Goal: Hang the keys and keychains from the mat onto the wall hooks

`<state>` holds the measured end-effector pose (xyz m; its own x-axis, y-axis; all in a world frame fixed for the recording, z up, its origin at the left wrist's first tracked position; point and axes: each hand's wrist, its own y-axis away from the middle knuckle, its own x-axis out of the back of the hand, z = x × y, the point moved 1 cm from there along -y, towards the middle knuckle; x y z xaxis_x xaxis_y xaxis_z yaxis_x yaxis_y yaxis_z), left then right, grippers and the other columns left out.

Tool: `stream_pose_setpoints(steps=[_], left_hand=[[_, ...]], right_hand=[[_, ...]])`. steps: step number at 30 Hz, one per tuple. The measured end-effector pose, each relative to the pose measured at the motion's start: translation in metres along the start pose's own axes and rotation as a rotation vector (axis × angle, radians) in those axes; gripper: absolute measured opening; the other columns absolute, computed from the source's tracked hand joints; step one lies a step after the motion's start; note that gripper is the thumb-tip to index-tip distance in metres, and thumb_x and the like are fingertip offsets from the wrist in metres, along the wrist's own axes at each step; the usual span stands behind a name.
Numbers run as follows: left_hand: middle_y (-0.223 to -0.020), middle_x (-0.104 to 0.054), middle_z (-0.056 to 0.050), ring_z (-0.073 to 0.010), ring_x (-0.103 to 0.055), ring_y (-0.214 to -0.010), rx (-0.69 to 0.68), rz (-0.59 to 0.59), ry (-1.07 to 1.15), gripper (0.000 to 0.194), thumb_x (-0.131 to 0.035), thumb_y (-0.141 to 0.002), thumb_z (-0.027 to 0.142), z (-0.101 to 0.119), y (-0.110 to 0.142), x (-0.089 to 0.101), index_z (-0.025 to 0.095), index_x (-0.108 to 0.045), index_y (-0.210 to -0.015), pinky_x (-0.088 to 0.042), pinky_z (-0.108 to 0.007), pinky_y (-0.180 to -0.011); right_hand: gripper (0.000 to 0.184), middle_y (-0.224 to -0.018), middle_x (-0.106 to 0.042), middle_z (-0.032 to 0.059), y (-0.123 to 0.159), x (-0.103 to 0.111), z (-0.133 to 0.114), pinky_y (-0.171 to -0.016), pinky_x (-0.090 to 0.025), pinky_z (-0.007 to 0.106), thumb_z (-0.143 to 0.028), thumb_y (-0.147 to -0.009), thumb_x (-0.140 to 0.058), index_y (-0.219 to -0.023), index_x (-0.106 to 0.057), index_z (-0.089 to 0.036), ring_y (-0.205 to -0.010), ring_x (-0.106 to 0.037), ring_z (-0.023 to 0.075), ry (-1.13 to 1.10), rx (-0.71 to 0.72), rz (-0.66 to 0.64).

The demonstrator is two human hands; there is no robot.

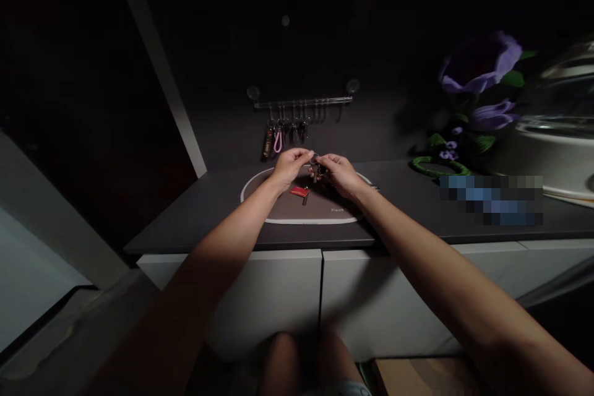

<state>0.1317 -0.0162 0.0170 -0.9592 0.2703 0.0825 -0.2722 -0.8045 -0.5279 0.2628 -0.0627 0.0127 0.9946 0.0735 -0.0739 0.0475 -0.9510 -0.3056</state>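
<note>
My left hand [291,165] and my right hand [341,173] meet above an oval mat, fingers pinched on a metal key ring [316,156] between them. Small keys or charms [315,174] dangle from the ring; their exact shapes are hard to make out in the dim light. Under my hands, a red tag [299,191] lies on the brown mat [278,213] with a small key-like metal piece [305,201] beside it. Behind, a clear rail with hooks [306,101] is fixed to the dark wall, carrying several key sets, a pink loop [278,142] and a brown lettered tag [268,143].
Purple flowers [494,116] and a green ring-shaped base [440,167] stand right on the dark counter [185,216]. Beyond them is a pale domed object [547,151], with a blurred-out blue item in front. White cabinet fronts [278,284] lie below; a cardboard-like box [417,376] sits on the floor.
</note>
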Motion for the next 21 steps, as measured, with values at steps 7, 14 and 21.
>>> stream_pose_setpoints(steps=[7, 14, 21], left_hand=[[-0.065, -0.058, 0.001, -0.0085, -0.049, -0.061, 0.0, 0.06, 0.132, 0.03, -0.064, -0.067, 0.043, 0.0, -0.001, -0.001, 0.014, -0.06, -0.074, -0.038, -0.022, -0.062], [-0.064, -0.057, 0.0, -0.0095, -0.048, -0.059, 0.012, 0.197, 0.008, 0.028, -0.056, -0.075, 0.04, -0.004, -0.003, 0.006, 0.013, -0.06, -0.072, -0.036, -0.022, -0.059], [-0.061, -0.058, 0.0, -0.0112, -0.05, -0.061, -0.088, 0.186, -0.233, 0.022, -0.051, -0.079, 0.031, -0.013, -0.006, 0.007, 0.013, -0.06, -0.069, -0.037, -0.023, -0.061]], right_hand=[[0.023, -0.059, -0.06, -0.0012, -0.007, -0.002, -0.007, -0.047, -0.043, 0.022, -0.033, -0.07, -0.063, -0.065, -0.046, -0.018, -0.048, -0.052, 0.0092, -0.076, -0.007, -0.002], [0.02, -0.061, -0.059, -0.0007, -0.026, 0.006, -0.027, -0.054, -0.05, 0.025, -0.027, -0.075, -0.061, -0.066, -0.047, -0.017, -0.052, -0.054, 0.009, -0.09, 0.027, 0.036], [0.018, -0.06, -0.057, -0.0005, -0.048, 0.01, -0.045, -0.054, -0.051, 0.026, -0.022, -0.081, -0.055, -0.068, -0.044, -0.016, -0.048, -0.053, 0.0079, -0.039, 0.025, 0.067]])
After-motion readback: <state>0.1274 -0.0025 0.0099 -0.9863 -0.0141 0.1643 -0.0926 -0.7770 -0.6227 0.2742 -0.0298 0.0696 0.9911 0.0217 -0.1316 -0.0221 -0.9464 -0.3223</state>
